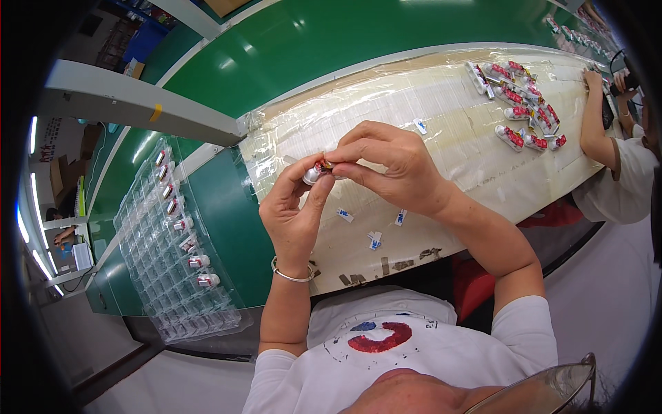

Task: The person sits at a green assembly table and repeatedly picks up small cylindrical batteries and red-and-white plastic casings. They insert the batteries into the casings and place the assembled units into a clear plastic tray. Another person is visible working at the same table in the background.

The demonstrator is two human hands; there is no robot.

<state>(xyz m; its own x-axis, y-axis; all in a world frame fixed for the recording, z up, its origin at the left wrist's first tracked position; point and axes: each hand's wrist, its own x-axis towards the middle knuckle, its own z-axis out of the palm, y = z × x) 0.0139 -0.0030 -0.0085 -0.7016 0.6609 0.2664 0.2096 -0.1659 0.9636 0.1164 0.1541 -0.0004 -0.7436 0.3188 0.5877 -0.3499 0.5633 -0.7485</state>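
You are sitting at a long green conveyor belt (331, 41) that is running from the near left to the far right. Over its near edge is lying a pale work board wrapped in clear plastic film (427, 117), and you are working above its left part.

To your left, on the green surface, a clear plastic blister tray with many small pockets (152, 276) is stretching from far to near; a column of small red-and-white parts (181, 224) is sitting in the pockets along its right side, one per pocket.

Far right on the board, a loose heap of the same red-and-white parts (524, 110) is lying in a cluster. Just beyond it another person's forearm (594, 117) is resting on the board.

Your right hand (393, 169) is reaching across from the right, its thumb and fingers closing in a pinch on a small red-and-white part with a rounded white end (316, 172). Your left hand (293, 214), wearing a thin silver bangle (293, 274) at the wrist, is rising from below, its thumb and forefinger gripping the same part from underneath. The part is being held in the air between both hands, above the left end of the board.

On the board near your hands, a few small white-and-blue sticker tabs (374, 240) are lying scattered, well apart from one another.
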